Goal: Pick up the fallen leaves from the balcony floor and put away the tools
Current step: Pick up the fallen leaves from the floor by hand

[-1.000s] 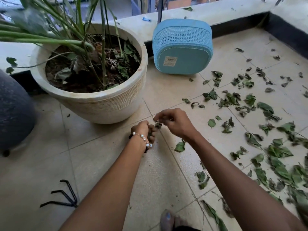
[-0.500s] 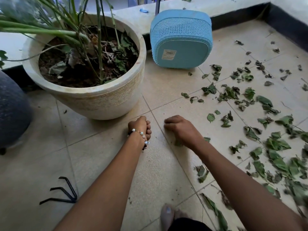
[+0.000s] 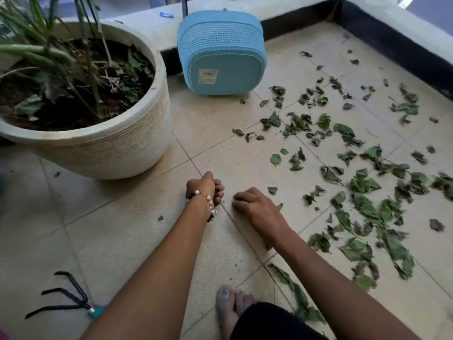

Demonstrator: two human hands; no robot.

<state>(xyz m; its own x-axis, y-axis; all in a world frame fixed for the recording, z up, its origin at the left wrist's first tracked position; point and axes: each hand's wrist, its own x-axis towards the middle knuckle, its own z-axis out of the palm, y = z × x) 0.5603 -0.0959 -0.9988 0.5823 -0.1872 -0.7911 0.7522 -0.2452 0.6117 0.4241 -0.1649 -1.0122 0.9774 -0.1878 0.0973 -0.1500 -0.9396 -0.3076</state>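
Note:
Several green fallen leaves (image 3: 362,185) lie scattered over the beige floor tiles to the right. My left hand (image 3: 207,191), with a bead bracelet at the wrist, is a tight fist just above the floor and holds gathered leaves that barely show. Right beside it, my right hand (image 3: 253,207) lies knuckles up on the tiles, its fingers curled down over a leaf (image 3: 280,206) whose tip sticks out at its right side. A black three-pronged hand rake (image 3: 68,299) with a teal handle lies at the lower left, partly behind my left forearm.
A large cream plant pot (image 3: 117,146) stands at the left, close behind my hands. A light blue mesh basket (image 3: 220,55) sits behind it against the raised ledge (image 3: 382,40). My bare foot (image 3: 226,310) rests on the tiles at the bottom.
My right hand passed a leaf to my left fist, then dropped to the floor onto another leaf. The left hand sank slightly; the view tipped downward.

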